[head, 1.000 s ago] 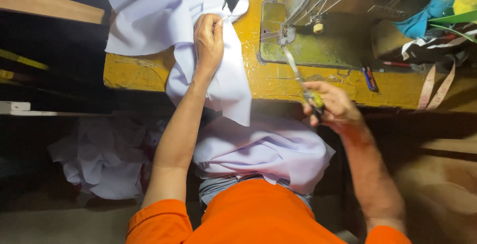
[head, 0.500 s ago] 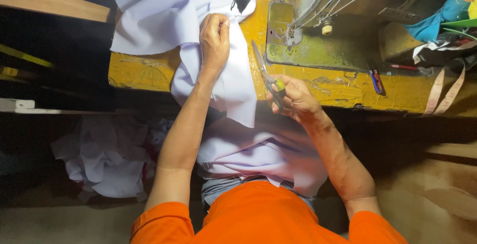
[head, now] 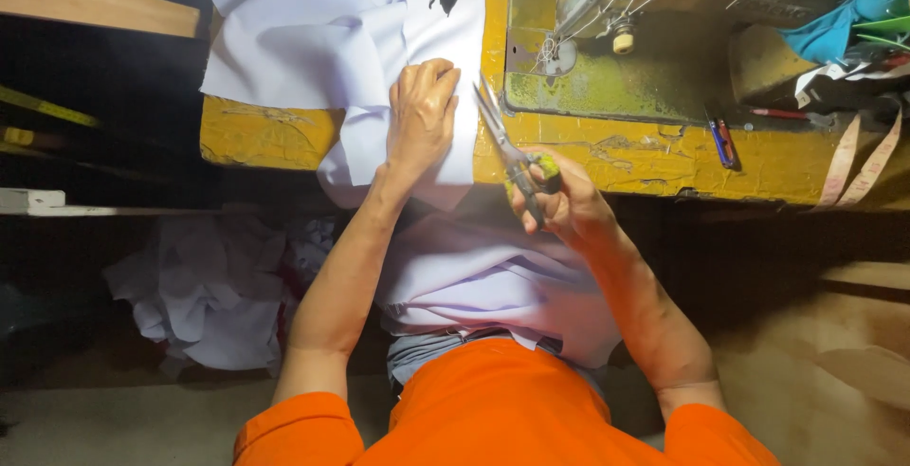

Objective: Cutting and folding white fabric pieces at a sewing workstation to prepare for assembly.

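Scissors [head: 507, 148] sit clamped in the grip of the right hand [head: 559, 202], blades pointing up beside the white cloth [head: 322, 58]. That cloth lies on the yellow surface [head: 265, 134] and spills into the lap. Left hand [head: 422, 115] presses flat on it, fingers together, holding nothing. Sewing machine [head: 645, 39] stands just right.

Open desk [head: 607, 158] is left between scissors [head: 507, 144] and pens [head: 722, 139]; farther back, passage is blocked by the sewing machine [head: 664, 11].
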